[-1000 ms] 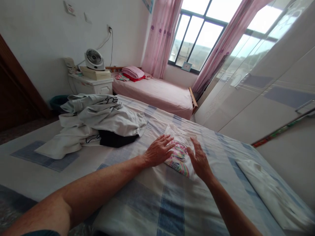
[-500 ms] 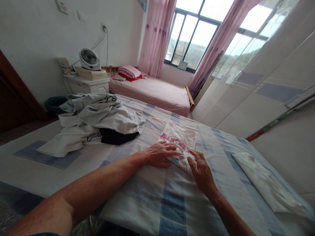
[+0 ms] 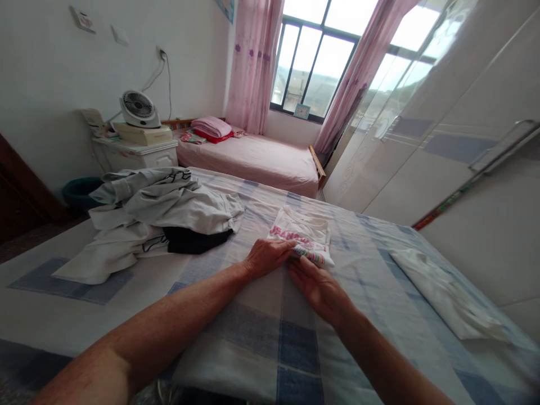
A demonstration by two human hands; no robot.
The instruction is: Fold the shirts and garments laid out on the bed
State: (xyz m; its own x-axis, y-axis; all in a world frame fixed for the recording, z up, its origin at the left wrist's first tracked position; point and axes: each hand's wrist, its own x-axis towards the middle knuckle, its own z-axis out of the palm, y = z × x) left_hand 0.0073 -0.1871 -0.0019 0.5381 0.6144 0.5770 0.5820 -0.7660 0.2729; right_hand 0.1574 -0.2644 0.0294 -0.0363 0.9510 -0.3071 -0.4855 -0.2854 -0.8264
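A white T-shirt (image 3: 300,225) with pink lettering and a coloured print lies folded on the blue-and-white checked bed cover (image 3: 236,315). My left hand (image 3: 270,256) rests on its near left edge, fingers together and pointing right. Palm turned up, my right hand (image 3: 316,287) has its fingers at the near edge and its thumb on top, pinching the cloth. The near edge bends up between the two hands, partly hidden by them. To the left of my left arm sits a heap of pale grey clothes (image 3: 169,202) with a black piece (image 3: 196,241) beneath it.
A folded white garment (image 3: 447,292) lies on the bed's right side. Beyond stand a pink-covered bed (image 3: 253,160), a white cabinet (image 3: 162,154) carrying a fan (image 3: 138,107), and a glossy wardrobe (image 3: 422,140) along the right. A teal bin (image 3: 80,192) is at the far left.
My right hand has moved left and turned palm up at the shirt's near edge. That edge has been folded away from me, covering part of the print. The view has shifted slightly right.
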